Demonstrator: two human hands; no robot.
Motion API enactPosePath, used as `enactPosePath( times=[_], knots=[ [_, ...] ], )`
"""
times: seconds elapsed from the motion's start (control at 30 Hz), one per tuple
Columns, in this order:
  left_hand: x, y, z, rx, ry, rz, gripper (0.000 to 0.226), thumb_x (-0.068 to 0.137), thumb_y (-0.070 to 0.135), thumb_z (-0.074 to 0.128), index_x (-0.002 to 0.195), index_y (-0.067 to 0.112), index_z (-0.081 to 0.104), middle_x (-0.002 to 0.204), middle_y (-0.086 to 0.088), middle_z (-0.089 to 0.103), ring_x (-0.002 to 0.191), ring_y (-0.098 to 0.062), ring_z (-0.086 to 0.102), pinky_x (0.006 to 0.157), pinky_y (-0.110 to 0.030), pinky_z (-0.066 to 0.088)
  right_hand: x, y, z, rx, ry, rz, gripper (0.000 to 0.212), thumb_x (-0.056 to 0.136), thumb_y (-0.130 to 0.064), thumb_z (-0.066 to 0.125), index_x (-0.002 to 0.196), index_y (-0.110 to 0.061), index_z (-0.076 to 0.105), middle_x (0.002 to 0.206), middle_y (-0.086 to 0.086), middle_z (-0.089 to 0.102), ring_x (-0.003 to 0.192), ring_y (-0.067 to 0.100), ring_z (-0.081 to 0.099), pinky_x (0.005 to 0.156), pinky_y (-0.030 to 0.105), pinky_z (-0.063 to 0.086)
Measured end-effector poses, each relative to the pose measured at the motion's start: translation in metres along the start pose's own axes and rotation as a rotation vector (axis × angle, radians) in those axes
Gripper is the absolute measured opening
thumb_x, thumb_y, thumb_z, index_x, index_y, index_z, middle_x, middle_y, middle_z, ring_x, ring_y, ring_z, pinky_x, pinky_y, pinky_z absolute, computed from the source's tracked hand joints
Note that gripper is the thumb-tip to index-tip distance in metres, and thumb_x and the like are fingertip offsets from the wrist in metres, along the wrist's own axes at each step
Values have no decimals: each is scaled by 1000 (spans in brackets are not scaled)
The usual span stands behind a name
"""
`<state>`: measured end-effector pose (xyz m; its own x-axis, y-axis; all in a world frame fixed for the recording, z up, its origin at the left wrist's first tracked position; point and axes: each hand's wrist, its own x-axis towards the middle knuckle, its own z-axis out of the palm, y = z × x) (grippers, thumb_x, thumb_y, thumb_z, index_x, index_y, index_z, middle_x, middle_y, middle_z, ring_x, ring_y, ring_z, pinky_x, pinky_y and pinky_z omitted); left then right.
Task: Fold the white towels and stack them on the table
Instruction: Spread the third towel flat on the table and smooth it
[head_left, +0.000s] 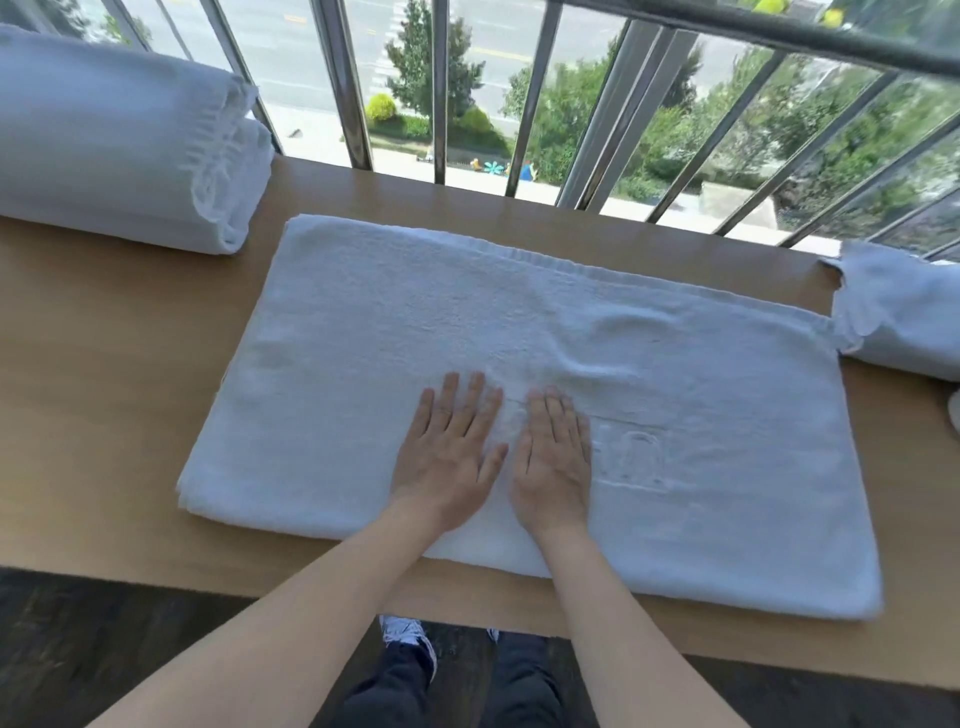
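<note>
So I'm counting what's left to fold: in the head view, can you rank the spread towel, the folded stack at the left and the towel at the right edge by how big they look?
1. Spread towel, clearly largest.
2. Folded stack.
3. Towel at the right edge, smallest, though the frame cuts it off, so unsure.

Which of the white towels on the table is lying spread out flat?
The middle towel, under both palms. The left hand and right hand press on it; the towels at far left and far right are bundled up.
</note>
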<state>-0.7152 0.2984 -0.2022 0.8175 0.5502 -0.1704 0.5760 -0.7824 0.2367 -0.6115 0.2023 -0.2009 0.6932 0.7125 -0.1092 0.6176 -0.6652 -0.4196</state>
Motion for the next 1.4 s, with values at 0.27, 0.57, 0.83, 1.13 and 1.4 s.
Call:
enactPosePath(
  times=[0.27, 0.57, 0.83, 1.13, 1.4],
  knots=[
    [54, 70, 15, 22, -2, 45, 68, 99, 51, 0, 160, 21, -2, 166, 0, -17, 147, -22, -32, 120, -42, -20, 43, 91, -48, -153, -58, -20, 53, 104, -33, 25, 157, -37, 23, 167, -6, 9, 154, 14, 3, 124, 38, -8],
    [69, 139, 22, -28, -24, 28, 73, 99, 51, 17, 159, 10, 4, 167, -7, -7, 154, -28, -13, 125, -47, -4, 150, 121, -82, -80, -100, 57, 53, 104, -49, 19, 156, -46, 14, 168, -7, 1, 154, 18, -8, 119, 48, -17],
    [73, 139, 19, 6, 8, 3, 77, 95, 48, 41, 156, 3, 26, 166, -13, 17, 154, -30, 13, 122, -50, 20, 218, 130, -90, -233, -175, -33, 52, 105, -47, 18, 157, -46, 10, 169, -5, 1, 154, 18, -8, 122, 49, -12],
    [75, 138, 22, 19, 42, -7, 81, 91, 48, 46, 156, 4, 27, 165, -11, 21, 154, -26, 16, 122, -49, 23, 210, 142, -86, -286, -171, -287, 53, 105, -47, 18, 157, -43, 10, 168, -6, 6, 155, 18, 0, 123, 44, -8],
    [77, 137, 23, 26, 22, -15, 80, 90, 50, 41, 157, 8, 27, 165, -10, 20, 153, -28, 19, 120, -52, 25, 116, 177, -96, -211, -92, -137, 61, 102, -50, 20, 160, -33, 13, 168, -4, 3, 155, 20, -1, 123, 44, -10]
  ],
)
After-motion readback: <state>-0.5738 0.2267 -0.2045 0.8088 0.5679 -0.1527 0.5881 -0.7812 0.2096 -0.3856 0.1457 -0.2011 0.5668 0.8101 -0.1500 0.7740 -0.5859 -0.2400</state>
